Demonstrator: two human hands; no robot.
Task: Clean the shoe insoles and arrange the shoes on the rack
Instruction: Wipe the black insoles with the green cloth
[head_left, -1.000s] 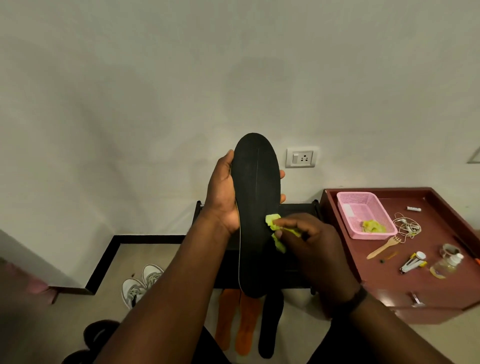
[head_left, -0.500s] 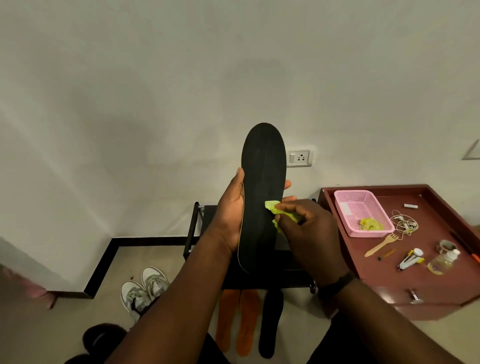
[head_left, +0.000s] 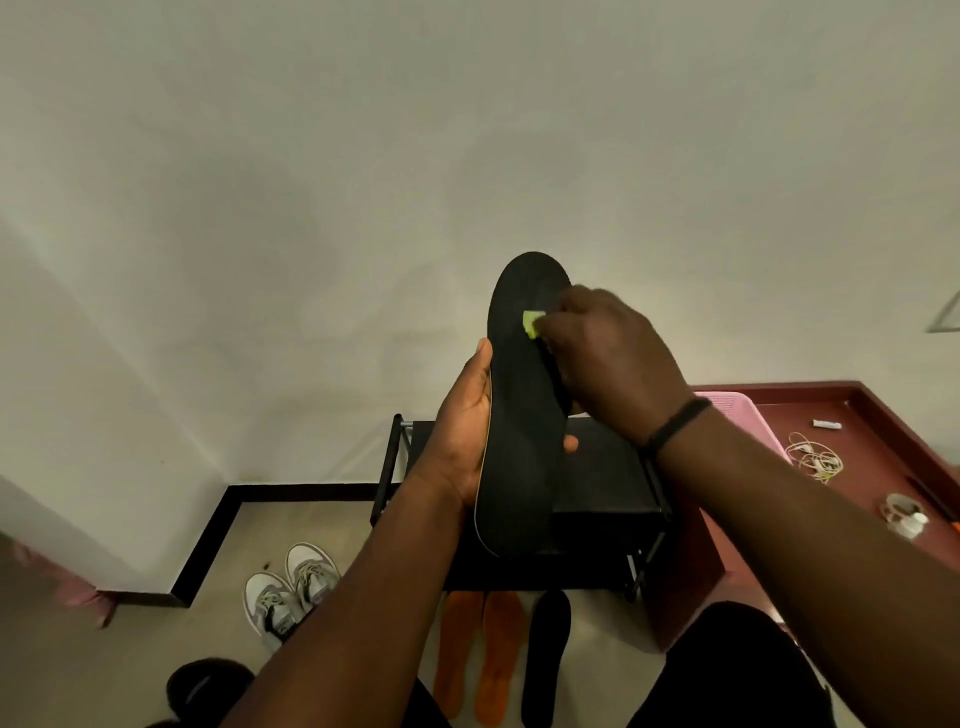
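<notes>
A long black insole (head_left: 522, 415) stands upright in front of me. My left hand (head_left: 462, 431) grips it around its middle, thumb on the left edge and a fingertip showing on the right. My right hand (head_left: 608, 358) pinches a small yellow-green cloth (head_left: 532, 323) and presses it against the insole's upper part. Behind the insole stands a black shoe rack (head_left: 608, 493). Two orange insoles (head_left: 480, 654) and another black insole (head_left: 545, 654) lie on the floor below it.
A pair of white-grey sneakers (head_left: 291, 592) sits on the floor at the left. A dark shoe (head_left: 208, 686) lies near my feet. At the right a maroon table (head_left: 872, 447) carries a pink basket (head_left: 748, 421), tangled earphones (head_left: 813, 460) and small items.
My right hand has slid the cloth up the insole from its middle to near its top. The left hand keeps its grip on the insole.
</notes>
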